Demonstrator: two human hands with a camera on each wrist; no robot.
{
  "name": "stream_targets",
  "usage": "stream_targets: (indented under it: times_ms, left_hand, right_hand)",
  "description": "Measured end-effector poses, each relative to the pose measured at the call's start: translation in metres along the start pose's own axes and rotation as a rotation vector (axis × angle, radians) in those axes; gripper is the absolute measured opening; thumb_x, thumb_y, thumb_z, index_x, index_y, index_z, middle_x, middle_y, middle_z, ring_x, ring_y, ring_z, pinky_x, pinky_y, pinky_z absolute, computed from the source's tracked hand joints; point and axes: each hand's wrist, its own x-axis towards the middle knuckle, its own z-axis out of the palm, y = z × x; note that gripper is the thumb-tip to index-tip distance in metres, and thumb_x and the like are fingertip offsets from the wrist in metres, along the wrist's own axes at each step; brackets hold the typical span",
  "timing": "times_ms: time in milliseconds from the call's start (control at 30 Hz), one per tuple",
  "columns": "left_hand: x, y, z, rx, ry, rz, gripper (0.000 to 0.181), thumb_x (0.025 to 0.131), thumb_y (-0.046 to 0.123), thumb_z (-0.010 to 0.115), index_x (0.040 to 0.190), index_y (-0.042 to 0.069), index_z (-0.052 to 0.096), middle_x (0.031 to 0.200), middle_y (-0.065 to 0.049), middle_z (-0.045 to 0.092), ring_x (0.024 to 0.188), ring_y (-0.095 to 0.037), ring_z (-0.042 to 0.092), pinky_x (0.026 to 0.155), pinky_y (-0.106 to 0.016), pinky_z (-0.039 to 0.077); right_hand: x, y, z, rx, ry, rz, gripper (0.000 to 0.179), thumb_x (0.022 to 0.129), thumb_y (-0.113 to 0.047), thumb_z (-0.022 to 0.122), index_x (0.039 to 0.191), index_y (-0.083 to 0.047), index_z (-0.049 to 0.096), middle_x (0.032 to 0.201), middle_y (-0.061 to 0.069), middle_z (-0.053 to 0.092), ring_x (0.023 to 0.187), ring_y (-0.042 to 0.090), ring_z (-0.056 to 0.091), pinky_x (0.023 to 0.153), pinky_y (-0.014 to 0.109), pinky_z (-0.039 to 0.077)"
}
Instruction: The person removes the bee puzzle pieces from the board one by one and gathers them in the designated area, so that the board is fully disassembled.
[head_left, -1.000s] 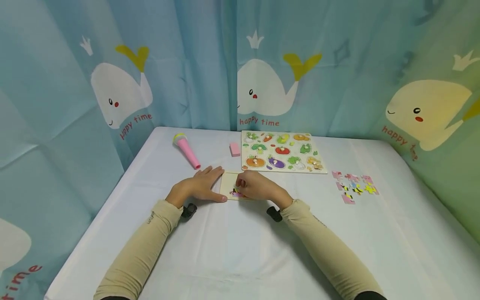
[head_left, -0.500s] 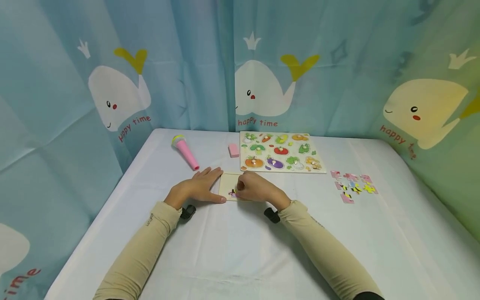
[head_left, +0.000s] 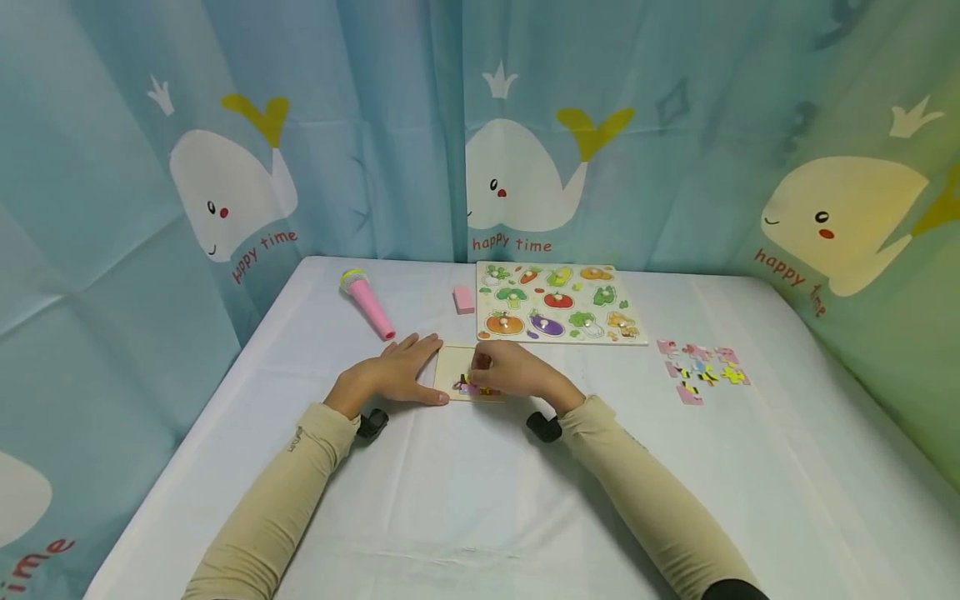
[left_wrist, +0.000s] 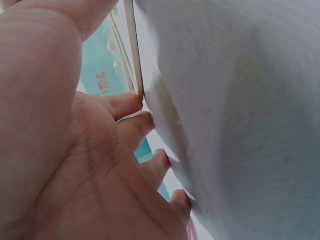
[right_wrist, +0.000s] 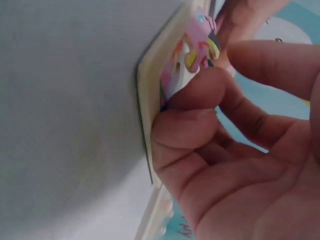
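A small wooden puzzle tray (head_left: 452,364) lies flat on the table in front of me, with pink jigsaw pieces (head_left: 463,387) along its near edge. My left hand (head_left: 401,371) rests spread beside the tray, thumb and forefinger at its left side. In the left wrist view its fingertips touch the tray edge (left_wrist: 134,55). My right hand (head_left: 513,369) is over the tray's right part, fingers curled down and covering some pieces. In the right wrist view, a puzzle piece (right_wrist: 202,37) with pink and yellow print sits at the thumb tip, and the lower fingers press the tray rim.
Behind the tray lie a vegetable peg board (head_left: 558,304) and a pink block (head_left: 463,300). A pink toy microphone (head_left: 367,304) lies at back left. Several loose jigsaw pieces (head_left: 692,393) are spread at the right. A whale-print curtain (head_left: 375,167) hangs behind the table.
My right hand has shifted slightly over the tray, uncovering more of the printed pieces at the near edge than half a second ago. My left hand stays at the tray's left side.
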Motion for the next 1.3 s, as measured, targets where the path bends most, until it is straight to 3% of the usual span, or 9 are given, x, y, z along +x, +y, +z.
stream_targets:
  times_ms: [233,400,867,1133,1300]
  left_hand:
    - [0.001,0.002,0.002,-0.001,-0.007,-0.003,0.108,0.094,0.057,0.076,0.172,0.007,0.020,0.178,-0.012,0.014,0.164,-0.038,0.004,0.130,-0.055,0.006]
    - [0.001,0.002,0.003,-0.006,-0.003,-0.001,0.107,0.095,0.056,0.076,0.171,0.006,0.021,0.178,-0.014,0.016,0.164,-0.039,0.006,0.130,-0.056,0.006]
    - [0.005,0.001,0.002,-0.012,0.008,0.047,0.111,0.094,0.062,0.074,0.170,0.002,0.020,0.178,-0.017,0.014,0.163,-0.042,0.004,0.129,-0.059,0.004]
    - [0.001,0.007,-0.001,0.020,-0.003,0.025,0.107,0.096,0.057,0.074,0.171,0.003,0.019,0.178,-0.016,0.014,0.163,-0.041,0.005,0.129,-0.058,0.005]
    - [-0.001,0.005,-0.001,0.027,-0.008,0.016,0.108,0.096,0.056,0.074,0.170,0.001,0.019,0.178,-0.017,0.015,0.163,-0.042,0.005,0.129,-0.059,0.006]
  right_hand:
    - [-0.004,0.003,-0.004,0.113,-0.041,-0.006,0.009,0.101,-0.009,0.072,0.093,-0.007,0.067,0.088,0.002,0.064,0.071,0.013,0.055,0.064,0.028,0.045]
    - [-0.004,0.004,-0.003,0.114,-0.060,-0.039,0.007,0.100,-0.005,0.071,0.096,-0.006,0.066,0.090,0.002,0.064,0.070,0.012,0.055,0.065,0.028,0.047]
    - [-0.007,0.003,-0.011,0.197,0.003,-0.129,0.007,0.099,0.002,0.071,0.097,-0.003,0.066,0.091,0.004,0.067,0.069,0.017,0.063,0.064,0.028,0.055]
    - [-0.021,0.004,-0.026,0.204,-0.003,-0.043,0.004,0.099,-0.001,0.071,0.097,-0.002,0.068,0.090,0.006,0.067,0.071,0.019,0.062,0.066,0.032,0.053]
    - [-0.033,0.011,-0.036,0.217,0.021,-0.044,0.003,0.100,-0.002,0.070,0.101,0.001,0.068,0.089,0.007,0.066,0.069,0.020,0.061,0.067,0.035,0.053]
